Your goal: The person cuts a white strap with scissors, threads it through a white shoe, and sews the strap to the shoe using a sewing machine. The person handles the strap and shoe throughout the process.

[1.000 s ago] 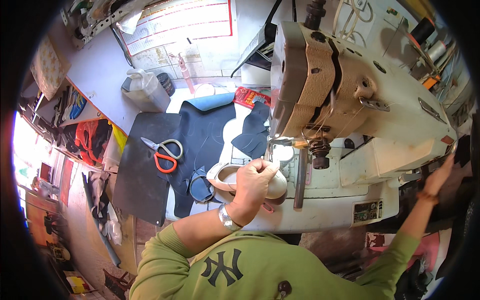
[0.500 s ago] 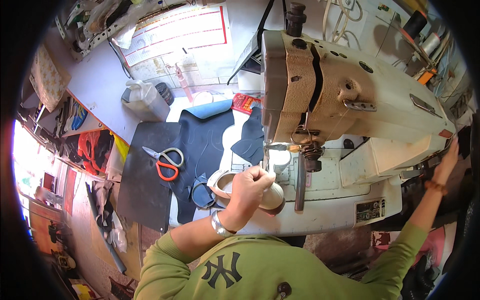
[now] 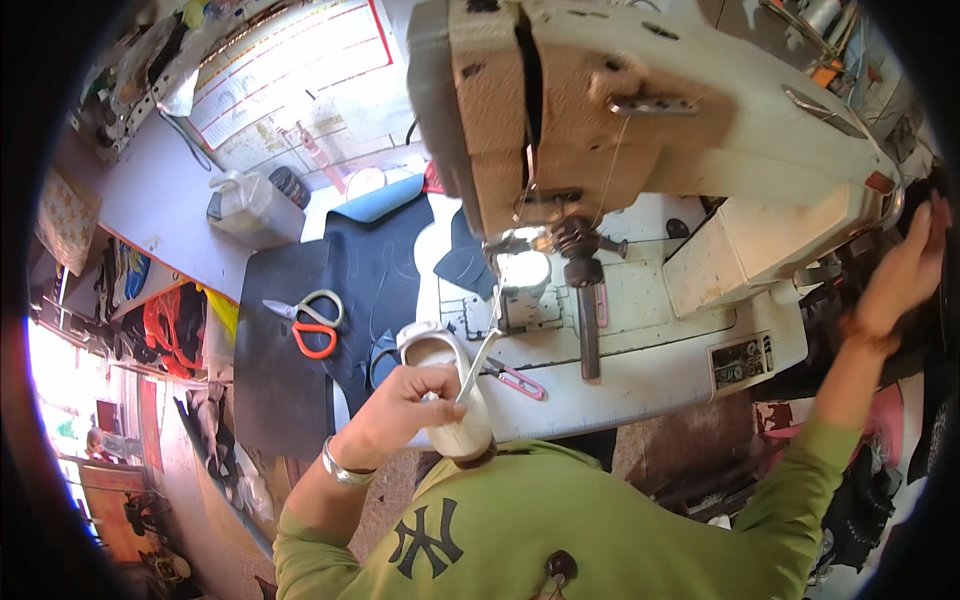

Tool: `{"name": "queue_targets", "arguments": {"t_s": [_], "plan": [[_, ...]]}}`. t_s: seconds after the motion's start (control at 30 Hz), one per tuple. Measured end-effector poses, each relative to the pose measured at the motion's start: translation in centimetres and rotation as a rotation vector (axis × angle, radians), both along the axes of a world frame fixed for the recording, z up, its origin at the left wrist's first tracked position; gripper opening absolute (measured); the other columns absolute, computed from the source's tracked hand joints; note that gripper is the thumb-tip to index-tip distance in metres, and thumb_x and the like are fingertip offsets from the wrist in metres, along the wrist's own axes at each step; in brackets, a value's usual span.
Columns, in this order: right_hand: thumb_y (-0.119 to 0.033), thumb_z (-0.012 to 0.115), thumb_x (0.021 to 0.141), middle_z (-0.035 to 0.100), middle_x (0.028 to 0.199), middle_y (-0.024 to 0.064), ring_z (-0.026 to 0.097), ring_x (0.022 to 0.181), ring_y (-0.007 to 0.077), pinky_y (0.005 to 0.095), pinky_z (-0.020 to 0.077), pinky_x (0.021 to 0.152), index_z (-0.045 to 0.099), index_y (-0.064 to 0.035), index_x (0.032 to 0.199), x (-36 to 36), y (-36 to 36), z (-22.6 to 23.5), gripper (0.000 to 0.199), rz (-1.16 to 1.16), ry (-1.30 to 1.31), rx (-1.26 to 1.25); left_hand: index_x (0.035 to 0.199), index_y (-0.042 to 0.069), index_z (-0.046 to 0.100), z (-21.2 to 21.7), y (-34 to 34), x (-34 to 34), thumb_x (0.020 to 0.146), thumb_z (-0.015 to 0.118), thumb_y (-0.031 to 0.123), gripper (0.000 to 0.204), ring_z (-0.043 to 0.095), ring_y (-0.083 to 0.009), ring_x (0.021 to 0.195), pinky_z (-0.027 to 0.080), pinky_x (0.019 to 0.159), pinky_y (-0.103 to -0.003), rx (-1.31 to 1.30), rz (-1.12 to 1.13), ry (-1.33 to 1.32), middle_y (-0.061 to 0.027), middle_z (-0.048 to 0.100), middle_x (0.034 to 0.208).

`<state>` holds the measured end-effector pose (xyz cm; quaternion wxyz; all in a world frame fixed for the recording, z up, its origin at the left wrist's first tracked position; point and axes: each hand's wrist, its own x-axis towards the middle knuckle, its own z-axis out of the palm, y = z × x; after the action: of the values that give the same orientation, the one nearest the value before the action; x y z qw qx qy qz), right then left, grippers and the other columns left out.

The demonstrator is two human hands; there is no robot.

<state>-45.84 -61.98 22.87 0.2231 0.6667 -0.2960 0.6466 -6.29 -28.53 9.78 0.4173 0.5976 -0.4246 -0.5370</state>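
My left hand (image 3: 408, 405) is closed around a small off-white shoe (image 3: 465, 428) with a brown sole end, held at the table's front edge. A narrow white strip (image 3: 484, 352) runs from my fingers up toward the needle area of the sewing machine (image 3: 560, 120). Beside the shoe lie thread snips (image 3: 517, 380) with a pink handle. Out at the far right, my right hand (image 3: 908, 262) has its fingers stretched out at the machine's end, by the dark handwheel side; its contact there is hard to make out.
Scissors (image 3: 308, 325) with one orange and one grey handle lie on a dark sheet (image 3: 275, 390). Dark blue material (image 3: 375, 250) with cut pieces covers the table's left part. A translucent jug (image 3: 255, 210) stands at the back left.
My left hand and the shoe have come away from the needle, toward me and to the left. The pink snips have come into sight. My right hand stays by the machine's end.
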Motion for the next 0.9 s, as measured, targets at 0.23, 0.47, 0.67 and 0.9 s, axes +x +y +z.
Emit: {"name": "queue_targets", "arguments": {"t_s": [0.23, 0.47, 0.67, 0.9], "plan": [[-0.011, 0.064, 0.081, 0.059, 0.099, 0.0146, 0.059, 0.087, 0.0351, 0.0431, 0.0494, 0.073, 0.053, -0.0046, 0.114, 18.4, 9.0, -24.7, 0.035, 0.432, 0.69, 0.856, 0.079, 0.0, 0.06, -4.8, -2.1, -3.2, 0.09, 0.058, 0.011, 0.016, 0.05, -0.0084, 0.07, 0.038, 0.063, -0.023, -0.001, 0.046, 0.021, -0.0004, 0.055, 0.075], [-0.019, 0.066, 0.08, 0.06, 0.109, 0.0144, 0.062, 0.095, 0.033, 0.0431, 0.0505, 0.079, 0.048, -0.0049, 0.124, 20.1, 5.8, -29.9, 0.05, 0.41, 0.579, 1.354, 0.122, -0.001, 0.038, -6.7, -4.5, -5.4, 0.088, 0.06, 0.002, 0.041, 0.061, -0.0112, 0.069, 0.046, 0.062, -0.022, -0.015, 0.282, 0.384, -0.005, 0.061, 0.071], [-0.014, 0.061, 0.082, 0.061, 0.102, 0.0119, 0.061, 0.092, 0.0315, 0.0407, 0.0499, 0.079, 0.052, -0.0037, 0.12, 19.6, 5.2, -30.4, 0.041, 0.416, 0.419, 1.605, 0.148, 0.007, 0.016, -8.2, -3.6, -7.3, 0.089, 0.057, -0.001, 0.073, 0.056, -0.0069, 0.064, 0.045, 0.062, -0.021, -0.246, 0.387, 0.095, -0.0034, 0.061, 0.069], [-0.01, 0.058, 0.081, 0.059, 0.103, 0.0156, 0.059, 0.094, 0.0372, 0.0453, 0.0487, 0.081, 0.055, -0.0039, 0.107, 18.0, 6.1, -30.9, 0.027, 0.203, 0.684, 1.175, 0.148, 0.011, 0.023, -10.2, -3.4, -7.9, 0.087, 0.059, -0.005, 0.072, 0.054, -0.0053, 0.063, 0.045, 0.061, -0.021, -0.406, 0.39, -0.08, -0.0015, 0.059, 0.07]]}}
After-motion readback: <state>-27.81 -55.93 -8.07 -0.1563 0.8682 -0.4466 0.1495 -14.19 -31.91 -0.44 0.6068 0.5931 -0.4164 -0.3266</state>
